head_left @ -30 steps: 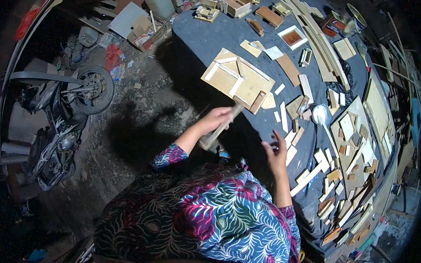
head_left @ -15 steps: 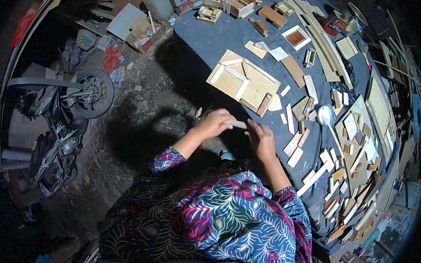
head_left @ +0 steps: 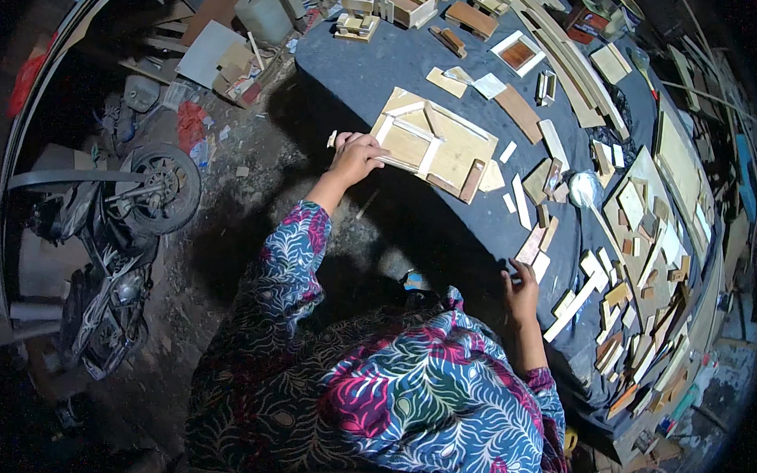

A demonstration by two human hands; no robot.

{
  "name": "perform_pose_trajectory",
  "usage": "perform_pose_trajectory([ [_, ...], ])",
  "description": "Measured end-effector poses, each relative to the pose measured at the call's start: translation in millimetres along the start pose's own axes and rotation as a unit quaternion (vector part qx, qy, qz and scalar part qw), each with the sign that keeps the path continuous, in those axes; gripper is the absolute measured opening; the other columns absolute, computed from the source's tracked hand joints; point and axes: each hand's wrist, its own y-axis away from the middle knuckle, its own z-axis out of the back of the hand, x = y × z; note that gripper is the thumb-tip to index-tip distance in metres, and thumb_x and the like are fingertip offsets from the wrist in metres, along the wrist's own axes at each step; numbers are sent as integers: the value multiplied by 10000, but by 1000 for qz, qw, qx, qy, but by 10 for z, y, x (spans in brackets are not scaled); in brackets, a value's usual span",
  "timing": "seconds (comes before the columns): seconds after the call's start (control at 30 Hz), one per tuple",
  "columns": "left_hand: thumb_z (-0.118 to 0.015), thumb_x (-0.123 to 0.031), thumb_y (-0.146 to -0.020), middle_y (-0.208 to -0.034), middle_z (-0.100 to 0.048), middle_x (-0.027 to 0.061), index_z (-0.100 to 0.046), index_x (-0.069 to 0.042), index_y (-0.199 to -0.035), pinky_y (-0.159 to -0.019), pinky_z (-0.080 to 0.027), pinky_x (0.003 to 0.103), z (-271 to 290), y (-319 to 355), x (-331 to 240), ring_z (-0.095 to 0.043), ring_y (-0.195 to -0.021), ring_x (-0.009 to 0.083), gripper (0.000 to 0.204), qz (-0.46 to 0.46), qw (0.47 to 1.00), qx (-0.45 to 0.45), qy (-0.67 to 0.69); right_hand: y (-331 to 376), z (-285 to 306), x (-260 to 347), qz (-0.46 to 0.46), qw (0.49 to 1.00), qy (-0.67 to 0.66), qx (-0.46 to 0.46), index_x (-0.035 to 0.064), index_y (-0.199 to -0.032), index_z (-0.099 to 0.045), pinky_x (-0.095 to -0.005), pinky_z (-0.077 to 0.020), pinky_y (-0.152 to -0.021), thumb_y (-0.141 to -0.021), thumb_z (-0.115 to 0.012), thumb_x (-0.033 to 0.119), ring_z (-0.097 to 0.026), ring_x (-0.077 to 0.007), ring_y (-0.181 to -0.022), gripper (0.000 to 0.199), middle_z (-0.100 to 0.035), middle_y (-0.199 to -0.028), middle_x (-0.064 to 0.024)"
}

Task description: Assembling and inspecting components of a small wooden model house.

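My left hand is closed at the near left corner of a plywood board. A thin wooden strip runs from its fingers along the board's near edge. A small pale piece pokes out beyond the knuckles; what it is I cannot make out. Pale strips lie on the board in a frame shape, with a brown block at its right end. My right hand is at the table edge, thumb and fingers apart, by a pinkish wooden strip and a pale block. Whether it touches them is unclear.
Small wooden models stand at the far end of the dark-covered table. Long planks, a round silvery object and heaps of offcuts fill the right side. A motorcycle is on the left floor.
My hands have parted from holding a wooden piece together. The left has moved up and left to the board's corner; the right has moved down and right to the loose pieces.
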Motion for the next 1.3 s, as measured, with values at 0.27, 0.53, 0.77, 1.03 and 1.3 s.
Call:
perform_pose_trajectory([
  [0.27,-689,-195,-600,-797,-528,-38,-663,-208,-840,-831,-252,346,-93,-83,96,-472,-870,152,241,4,1000,11,-1,495,162,-474,-59,996,43,-59,-17,-933,-557,-305,-456,-680,-728,-606,52,-571,-268,-766,221,-537,-872,-158],
  [0.53,-700,-198,-583,-810,-534,-41,-664,-213,-840,-828,-260,345,-84,-116,126,-468,-887,150,259,0,1000,29,-11,627,147,-579,-88,995,37,-21,-5,-965,-553,-308,-447,-714,-731,-594,36,-563,-277,-826,241,-532,-909,-156],
  [0.77,-685,-169,-601,-824,-545,-42,-646,-207,-889,-857,-235,349,-65,-101,76,-456,-914,147,293,14,1000,19,12,621,179,-398,-142,989,34,33,1,-981,-548,-313,-443,-738,-733,-566,16,-557,-287,-855,248,-531,-938,-160],
  [1.03,-663,-183,-638,-880,-556,-28,-650,-173,-871,-818,-288,333,-56,-123,129,-479,-902,165,233,-20,1000,23,-8,633,107,-698,-88,994,62,28,4,-982,-550,-336,-433,-766,-699,-562,5,-537,-322,-873,283,-530,-937,-178],
  [1.3,-660,-159,-632,-817,-536,-26,-656,-179,-831,-799,-301,319,-9,-138,96,-482,-877,159,200,-29,999,18,-8,622,103,-716,-87,991,93,38,1,-966,-553,-355,-423,-767,-655,-569,-2,-518,-350,-867,311,-530,-929,-184],
])
